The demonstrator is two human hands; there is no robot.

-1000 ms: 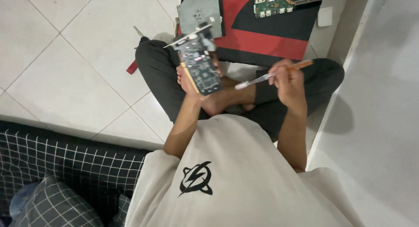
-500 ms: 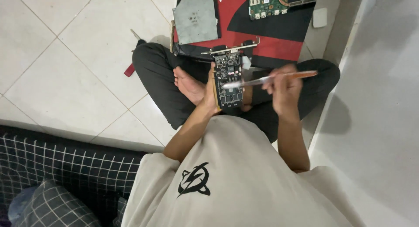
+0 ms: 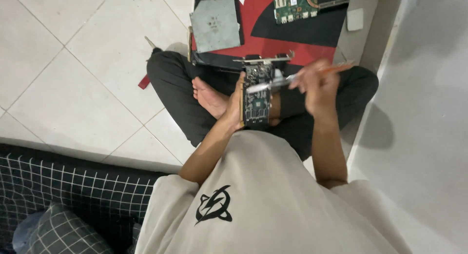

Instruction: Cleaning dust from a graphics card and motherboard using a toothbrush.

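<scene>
Two hands work over the lap of a person sitting cross-legged on the white tiled floor. Farthest left, at about nine o'clock from the lap, a small red-handled tool lies on the tiles beside the knee. Up at eleven o'clock, a flat grey square metal plate rests on the red and black mat.

The left hand has its fingers closed around the long left edge of a dark rectangular circuit card with a silver metal bracket, which it holds upright above the crossed legs, bracket end at twelve o'clock. A second ago this card was tilted and lay further toward nine o'clock; it has since been turned square and brought to the middle, so its component face now lies flat to the camera and to the tool.

The right hand is clenched on a thin brush with an orange handle and a pale metal ferrule. Its orange end points to two o'clock, and its working end lies across the upper part of the card, where earlier it hung clear of the board at three o'clock. The hand is blurred, so it appears to be in mid-stroke: judging by this, brushing of the card's face is under way.

At one o'clock, a green circuit board with a copper pipe sits on the mat, and a small pale square pad lies just beyond it.
</scene>
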